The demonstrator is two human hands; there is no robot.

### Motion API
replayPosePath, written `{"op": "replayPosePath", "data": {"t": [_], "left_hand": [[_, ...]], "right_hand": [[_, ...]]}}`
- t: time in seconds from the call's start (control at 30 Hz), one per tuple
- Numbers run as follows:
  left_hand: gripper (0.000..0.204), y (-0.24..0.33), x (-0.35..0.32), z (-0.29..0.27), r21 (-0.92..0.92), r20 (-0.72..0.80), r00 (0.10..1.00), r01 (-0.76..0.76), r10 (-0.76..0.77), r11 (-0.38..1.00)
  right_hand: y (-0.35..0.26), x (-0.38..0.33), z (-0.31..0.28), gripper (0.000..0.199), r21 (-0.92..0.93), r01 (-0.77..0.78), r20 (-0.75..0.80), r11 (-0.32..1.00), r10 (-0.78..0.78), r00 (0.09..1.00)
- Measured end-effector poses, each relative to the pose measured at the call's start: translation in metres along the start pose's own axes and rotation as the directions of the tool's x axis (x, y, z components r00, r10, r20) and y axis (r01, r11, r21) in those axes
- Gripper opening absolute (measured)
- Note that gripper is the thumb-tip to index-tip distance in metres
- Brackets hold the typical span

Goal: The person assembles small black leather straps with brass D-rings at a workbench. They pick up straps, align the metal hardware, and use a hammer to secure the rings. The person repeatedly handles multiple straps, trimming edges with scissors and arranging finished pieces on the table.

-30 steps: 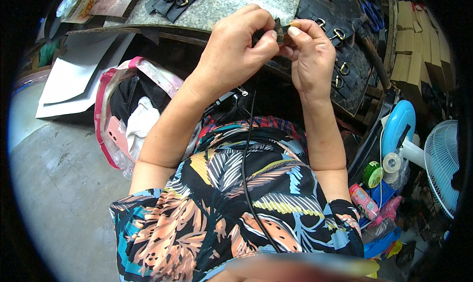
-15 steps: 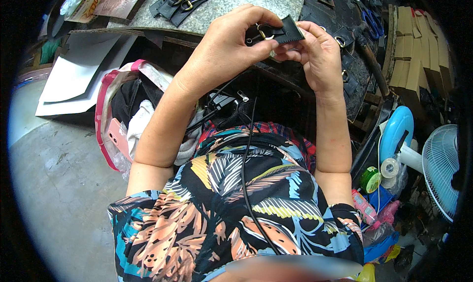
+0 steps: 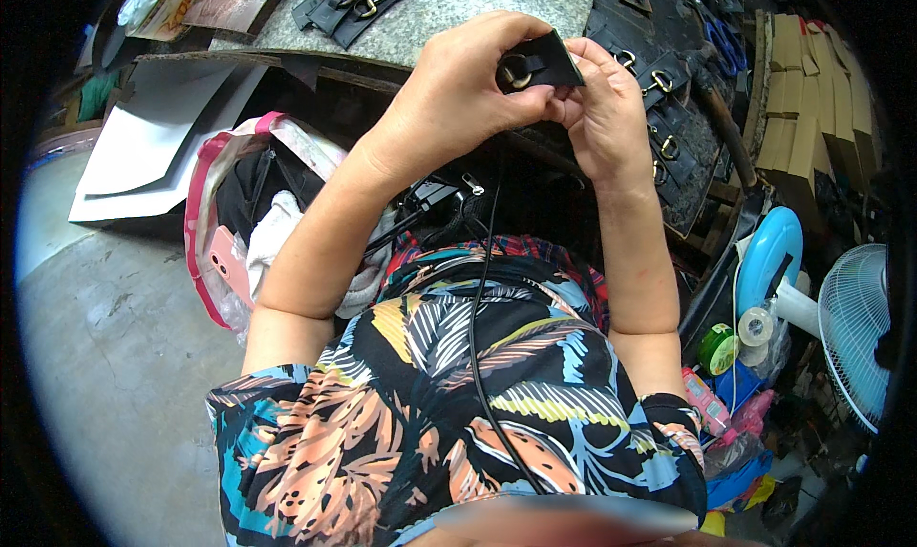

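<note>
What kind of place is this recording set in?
Probably a small leather-goods or strap-making workshop. Black straps with brass rings lie in rows on the stone-topped bench. Both hands, left hand and right hand, hold one black strap piece. Stacked cardboard pieces and tape rolls sit nearby.

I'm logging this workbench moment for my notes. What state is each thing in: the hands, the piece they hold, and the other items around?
Left hand: closed on the black strap piece.
Right hand: fingers pinching the same piece.
Black strap piece: held up off the bench, brass ring showing.
Finished straps: lying flat on the grey slab.
Plastic bag: open, cloth inside.
Fan: standing; running or not, cannot tell.
</note>
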State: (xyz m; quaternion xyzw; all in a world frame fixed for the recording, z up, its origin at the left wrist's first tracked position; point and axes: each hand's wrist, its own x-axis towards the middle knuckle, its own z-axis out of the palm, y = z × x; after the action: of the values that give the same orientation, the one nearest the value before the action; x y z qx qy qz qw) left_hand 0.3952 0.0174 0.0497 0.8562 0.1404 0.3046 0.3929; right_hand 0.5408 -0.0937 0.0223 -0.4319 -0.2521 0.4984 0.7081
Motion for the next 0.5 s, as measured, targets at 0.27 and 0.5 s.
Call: {"op": "replayPosePath", "data": {"t": [0.27,0.5], "left_hand": [[0.047,0.0019,-0.0012,0.0003,0.008,0.002,0.999,0.035,-0.035,0.999],[0.041,-0.0073,-0.0025,-0.002,-0.146,0.038,0.998,0.054,-0.049,0.988]], "right_hand": [[0.0048,0.0014,0.0038,0.017,0.005,0.03,-0.045,1.0,-0.029,0.999],[-0.0033,0.0019,-0.0012,0.02,-0.043,0.004,-0.028,0.999,-0.005,1.0]]}}
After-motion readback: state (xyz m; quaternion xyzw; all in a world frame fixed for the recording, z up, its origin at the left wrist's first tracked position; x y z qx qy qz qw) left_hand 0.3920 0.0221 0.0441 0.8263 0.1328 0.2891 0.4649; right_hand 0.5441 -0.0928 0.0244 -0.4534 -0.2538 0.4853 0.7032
